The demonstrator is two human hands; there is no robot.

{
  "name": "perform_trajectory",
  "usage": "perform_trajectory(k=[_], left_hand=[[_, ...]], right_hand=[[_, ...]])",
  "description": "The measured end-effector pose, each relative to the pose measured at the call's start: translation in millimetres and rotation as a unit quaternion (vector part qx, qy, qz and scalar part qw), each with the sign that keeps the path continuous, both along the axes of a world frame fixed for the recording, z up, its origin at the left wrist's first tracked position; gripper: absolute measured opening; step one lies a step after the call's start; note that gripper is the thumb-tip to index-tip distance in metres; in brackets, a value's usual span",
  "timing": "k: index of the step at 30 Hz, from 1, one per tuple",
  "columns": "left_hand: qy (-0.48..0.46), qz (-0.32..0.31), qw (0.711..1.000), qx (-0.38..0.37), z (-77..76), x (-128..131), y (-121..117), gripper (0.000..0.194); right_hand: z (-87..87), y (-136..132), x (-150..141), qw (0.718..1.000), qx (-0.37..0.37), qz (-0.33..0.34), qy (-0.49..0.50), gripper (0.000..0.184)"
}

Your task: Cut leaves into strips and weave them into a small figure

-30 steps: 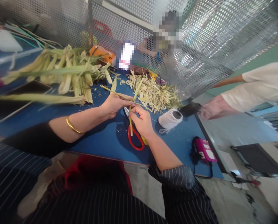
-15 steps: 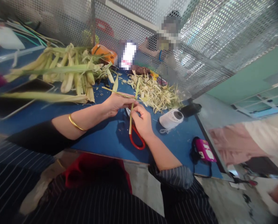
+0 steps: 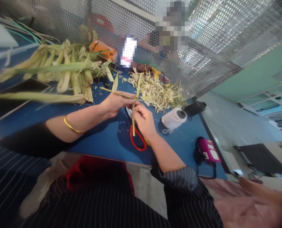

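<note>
From the head view, holds narrow husk strips (image 3: 133, 125) crossed between the left hand (image 3: 118, 103) and the right hand (image 3: 144, 117), above the blue bench (image 3: 107, 139). Has both hands close together, clamped on the strips near the crossing, with one length pointing toward the front edge of the bench and another running leftward over the left hand. Cannot tell for certain the exact overlap under the fingertips. Wears a gold bangle (image 3: 71, 126) on the left forearm. Has red-handled scissors (image 3: 139, 149) lying on the bench, partly hidden by the right hand, and a white thread spool (image 3: 173, 119) farther right, near a black object (image 3: 195, 109). Faces a loose heap of shredded husk (image 3: 160, 95) just beyond the right hand and, to the left, a bundle of broader husks (image 3: 67, 69) with an orange packet (image 3: 103, 50) behind. Has a magenta device (image 3: 209, 150) near the right end of the bench and a perforated screen (image 3: 209, 41) at the back. Shows another person's pink clothing (image 3: 247, 202) at lower right, beside a blurred bare arm (image 3: 266, 190).
</note>
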State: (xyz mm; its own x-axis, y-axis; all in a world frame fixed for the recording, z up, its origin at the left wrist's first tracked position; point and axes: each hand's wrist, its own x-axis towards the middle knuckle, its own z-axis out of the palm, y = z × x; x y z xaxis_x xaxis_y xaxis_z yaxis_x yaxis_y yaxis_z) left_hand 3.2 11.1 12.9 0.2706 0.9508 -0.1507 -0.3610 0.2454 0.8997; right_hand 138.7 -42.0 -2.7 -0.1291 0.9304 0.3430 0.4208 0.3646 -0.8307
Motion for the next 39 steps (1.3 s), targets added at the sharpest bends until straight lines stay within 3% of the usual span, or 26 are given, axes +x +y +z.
perform_trajectory(k=[4,8,12,14,18,22,32,35,37,39], left_hand=[[0.019,0.018,1.000,-0.005,2.0,1.4,-1.4,0.018],[0.038,-0.043,0.998,-0.022,4.9,-5.2,4.4,0.014],[0.062,-0.069,0.995,-0.022,7.3,-11.8,8.9,0.007],[0.067,-0.078,0.995,-0.016,6.8,-12.1,7.7,0.008],[0.101,-0.099,0.989,0.052,1.4,-8.4,1.2,0.012],[0.152,-0.069,0.979,0.120,-3.0,-5.0,-2.9,0.013],[0.183,-0.040,0.978,0.091,1.9,-1.9,-1.7,0.008],[0.170,-0.055,0.980,0.086,0.9,-6.0,3.1,0.011],[0.153,-0.085,0.982,0.069,3.0,-10.6,7.2,0.019],[0.133,-0.106,0.985,0.037,7.2,-15.0,10.5,0.029]], right_hand=[[-2.1,-0.8,-2.4,0.998,0.039,-0.001,-0.053,0.017],[1.8,-4.7,1.6,0.988,0.088,-0.044,-0.121,0.019],[9.8,-3.7,13.7,0.939,0.211,-0.169,-0.214,0.019],[10.1,-0.4,18.3,0.919,0.226,-0.187,-0.263,0.020],[4.5,4.2,18.8,0.916,0.195,-0.134,-0.325,0.020],[3.8,3.0,15.2,0.922,0.173,-0.117,-0.327,0.022],[15.1,-5.3,11.4,0.947,0.137,-0.089,-0.277,0.018],[14.2,-3.3,14.1,0.973,0.075,-0.081,-0.204,0.021],[11.9,1.4,18.1,0.992,-0.007,-0.069,-0.107,0.027],[8.2,8.0,22.7,0.994,-0.087,-0.061,0.025,0.032]])
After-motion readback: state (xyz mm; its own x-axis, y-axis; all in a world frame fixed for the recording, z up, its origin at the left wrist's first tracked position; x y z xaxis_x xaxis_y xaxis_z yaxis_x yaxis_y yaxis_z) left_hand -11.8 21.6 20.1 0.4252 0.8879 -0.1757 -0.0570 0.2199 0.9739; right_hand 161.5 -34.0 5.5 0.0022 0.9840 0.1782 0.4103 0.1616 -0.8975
